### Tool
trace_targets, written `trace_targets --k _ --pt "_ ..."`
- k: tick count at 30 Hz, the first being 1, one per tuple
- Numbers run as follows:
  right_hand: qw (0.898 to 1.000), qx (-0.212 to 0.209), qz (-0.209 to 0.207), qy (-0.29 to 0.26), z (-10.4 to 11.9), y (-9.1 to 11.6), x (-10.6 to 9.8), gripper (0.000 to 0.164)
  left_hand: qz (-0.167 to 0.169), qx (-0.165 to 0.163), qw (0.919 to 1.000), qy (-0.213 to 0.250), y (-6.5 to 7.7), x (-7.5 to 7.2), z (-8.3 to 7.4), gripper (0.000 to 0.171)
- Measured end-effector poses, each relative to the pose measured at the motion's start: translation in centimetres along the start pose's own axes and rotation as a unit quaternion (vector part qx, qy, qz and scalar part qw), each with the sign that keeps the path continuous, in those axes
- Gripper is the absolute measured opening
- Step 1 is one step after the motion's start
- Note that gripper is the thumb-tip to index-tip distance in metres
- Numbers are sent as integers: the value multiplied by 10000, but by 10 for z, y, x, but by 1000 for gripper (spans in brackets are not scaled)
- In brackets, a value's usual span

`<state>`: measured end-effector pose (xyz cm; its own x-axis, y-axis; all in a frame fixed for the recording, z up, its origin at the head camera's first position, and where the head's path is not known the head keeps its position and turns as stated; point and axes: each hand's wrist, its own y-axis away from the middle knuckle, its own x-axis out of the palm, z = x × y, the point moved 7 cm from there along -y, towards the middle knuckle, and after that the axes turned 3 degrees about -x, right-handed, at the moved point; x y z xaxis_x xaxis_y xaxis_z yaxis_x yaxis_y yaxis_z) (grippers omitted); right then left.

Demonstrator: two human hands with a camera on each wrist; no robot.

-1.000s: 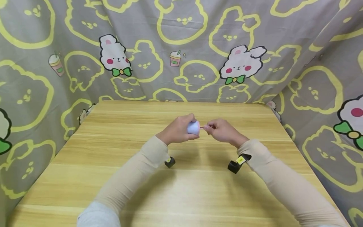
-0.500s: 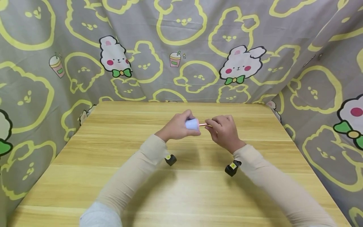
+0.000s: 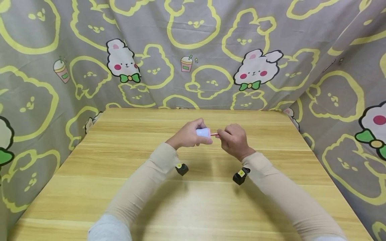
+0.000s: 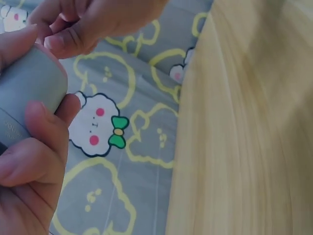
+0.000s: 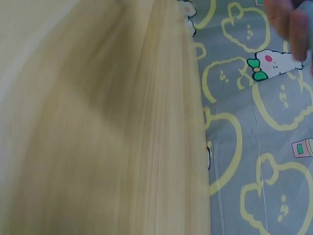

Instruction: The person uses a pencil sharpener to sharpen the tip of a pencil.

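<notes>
A light blue, cup-shaped pencil sharpener (image 3: 202,133) with a pink rim lies sideways in my left hand (image 3: 189,135), which grips it above the table. Small lettering shows on its side in the left wrist view, where the pencil sharpener (image 4: 29,93) sits between the thumb and fingers. From its pink end sticks a thin reddish pencil (image 3: 214,134). My right hand (image 3: 233,139) pinches the outer end of this pencil with curled fingers, close to the rim. Blurred fingers (image 5: 288,24) appear at the top right of the right wrist view.
Both hands are over a wooden table (image 3: 193,201). A grey curtain (image 3: 208,43) with yellow outlines and rabbit prints hangs behind the table and along both sides. Black wrist cameras sit below each wrist, the left camera (image 3: 182,169) and the right camera (image 3: 240,177).
My right hand has turned about the pencil, first rolling over with fingers extended, then curling around it again. Its wrist has shifted left. My left hand keeps holding the pencil sharpener, shifted slightly left.
</notes>
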<state>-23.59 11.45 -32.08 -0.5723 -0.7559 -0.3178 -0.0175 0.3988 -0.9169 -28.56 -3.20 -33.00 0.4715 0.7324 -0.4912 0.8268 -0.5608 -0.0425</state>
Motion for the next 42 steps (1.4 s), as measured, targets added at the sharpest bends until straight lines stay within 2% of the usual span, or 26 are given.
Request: trace_targets --k 3,6,8,10,12,13,14,17,18,19,20,21,22,24,27,28,30,31,33,35,39,42 --pt "9978 330 544 -198 -2 -1 6 34 -165 128 9993 -311 0 -2 2 39" --pt "9885 945 1088 -462 -6 -2 10 27 -321 331 9963 -726 0 -3 0 41" --pt "9752 1515 1491 -620 -10 -3 13 22 -419 435 9934 -975 0 -4 -1 42" --pt "9535 2156 1937 -832 -14 -3 16 21 -510 492 9902 -1207 0 -4 -2 43" --pt "9193 2864 2437 -1157 -18 -2 19 22 -585 595 9853 -1492 1 -3 -4 43" --pt "8961 3239 2691 -1401 -20 -1 21 22 -619 686 9816 -1670 2 -3 -5 43" --pt "8666 3675 2916 -1701 -22 1 23 22 -649 823 9763 -1893 3 -2 -7 43" --pt "7679 4844 3456 -2374 -27 10 27 23 -698 1380 9550 -2530 6 4 -14 43" --pt "7428 5098 3570 -2467 -28 12 27 23 -719 1540 9482 -2685 8 5 -16 43" --pt "7244 5284 3645 -2512 -29 13 27 25 -732 1648 9434 -2783 9 6 -17 43" --pt "7173 5352 3707 -2483 -29 13 26 25 -756 1714 9405 -2835 9 7 -17 42" --pt "7245 5260 3756 -2395 -30 13 26 26 -769 1706 9414 -2807 9 6 -17 42" --pt "7426 5064 3744 -2279 -30 11 26 25 -791 1638 9444 -2739 9 5 -16 42" --pt "7930 4537 3519 -2038 -28 5 25 22 -823 1389 9540 -2526 8 1 -13 42" --pt "8834 3338 2943 -1470 -21 -4 19 14 -761 972 9693 -2128 7 -4 -8 43" --pt "9090 2909 2708 -1260 -17 -6 16 13 -715 850 9735 -1997 6 -5 -7 44" --pt "9487 2069 2250 -812 -11 -7 10 15 -616 672 9802 -1761 6 -6 -6 45" --pt "9635 1666 2015 -569 -8 -7 7 17 -572 613 9830 -1636 6 -6 -6 45" --pt "9826 993 1563 -133 -3 -7 2 16 -492 522 9869 -1445 6 -7 -6 44" --pt "9921 492 1131 221 1 -6 -2 13 -428 471 9899 -1270 7 -7 -7 44" --pt "9969 -85 477 612 5 -5 -6 17 -348 430 9934 -1009 6 -6 -8 44" --pt "9973 -300 187 641 7 -5 -6 20 -291 420 9943 -937 5 -3 -8 44"
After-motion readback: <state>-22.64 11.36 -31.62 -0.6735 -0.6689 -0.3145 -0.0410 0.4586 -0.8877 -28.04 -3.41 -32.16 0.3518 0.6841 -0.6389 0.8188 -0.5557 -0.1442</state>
